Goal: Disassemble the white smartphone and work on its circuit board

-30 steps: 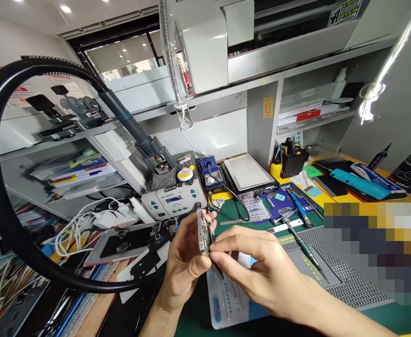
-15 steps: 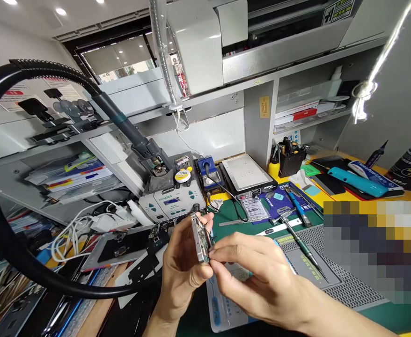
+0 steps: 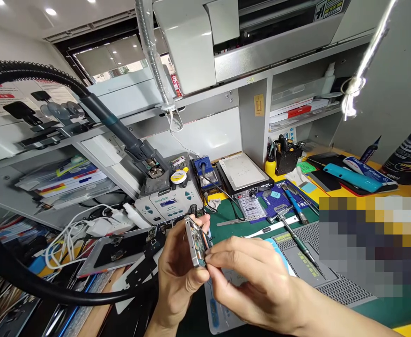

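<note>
Held on edge in my left hand (image 3: pixel 175 274) is an opened phone (image 3: pixel 194 241), its metal frame towards me and its inner circuit parts exposed. My left fingers wrap behind it and the thumb presses the lower end. My right hand (image 3: pixel 254 281) has its thumb and index finger pinched together at the phone's lower right edge. Whatever sits between those fingertips is hidden. Below my right hand lies a clear-and-blue pad (image 3: pixel 214 309). A pen-shaped screwdriver (image 3: pixel 300 245) rests on a grey perforated mat (image 3: pixel 349 285) to the right.
Behind the hands stand a hot-air station (image 3: pixel 168 203), a soldering iron stand (image 3: pixel 207 173) and a flat heating plate (image 3: pixel 244 173). A thick black hose (image 3: pixel 68 295) arcs across the left. Tweezers and a brush (image 3: pixel 295 203) lie at the back right. White cables (image 3: pixel 68 238) tangle at left.
The view has shifted slightly. The phone has turned a little, so more of its inside shows. My right fingertips stay at its lower edge.
</note>
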`<state>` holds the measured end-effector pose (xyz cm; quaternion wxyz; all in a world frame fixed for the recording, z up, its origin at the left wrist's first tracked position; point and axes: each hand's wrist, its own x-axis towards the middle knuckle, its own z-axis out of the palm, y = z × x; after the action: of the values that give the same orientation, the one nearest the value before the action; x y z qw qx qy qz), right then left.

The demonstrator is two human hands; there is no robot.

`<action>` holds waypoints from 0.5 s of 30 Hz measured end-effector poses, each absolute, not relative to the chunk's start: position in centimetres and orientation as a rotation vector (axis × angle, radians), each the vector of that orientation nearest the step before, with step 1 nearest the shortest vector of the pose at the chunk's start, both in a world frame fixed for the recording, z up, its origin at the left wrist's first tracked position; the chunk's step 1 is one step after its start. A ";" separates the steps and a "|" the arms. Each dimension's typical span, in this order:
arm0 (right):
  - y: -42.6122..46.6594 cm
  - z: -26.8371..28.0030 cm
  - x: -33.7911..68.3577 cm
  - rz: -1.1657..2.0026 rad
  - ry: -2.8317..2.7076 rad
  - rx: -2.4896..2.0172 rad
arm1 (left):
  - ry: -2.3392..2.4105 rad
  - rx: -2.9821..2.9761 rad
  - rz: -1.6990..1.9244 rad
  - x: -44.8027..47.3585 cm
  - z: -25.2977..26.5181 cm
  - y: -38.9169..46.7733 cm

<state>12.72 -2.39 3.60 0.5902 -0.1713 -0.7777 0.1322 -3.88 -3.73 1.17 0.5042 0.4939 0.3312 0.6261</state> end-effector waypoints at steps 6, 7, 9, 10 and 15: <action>-2.1 4.0 13.1 0.360 -1.820 -0.338 | 0.777 1.193 1.514 -4.2 0.8 -3.7; -2.1 4.1 13.2 0.364 -1.832 -0.324 | 0.778 1.183 1.519 -4.2 0.8 -3.7; -2.1 4.4 13.4 0.372 -1.849 -0.310 | 0.766 1.196 1.533 -4.1 0.9 -3.8; -2.1 4.5 13.4 0.378 -1.852 -0.307 | 0.760 1.212 1.538 -4.1 1.0 -3.7; -2.0 4.7 13.8 0.442 -1.908 -0.290 | 0.770 1.285 1.535 -3.8 1.6 -3.8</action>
<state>13.82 -2.01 4.70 0.5489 -0.1223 -0.8056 0.1865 -3.78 -3.75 1.65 0.4780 0.5261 0.3155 0.6286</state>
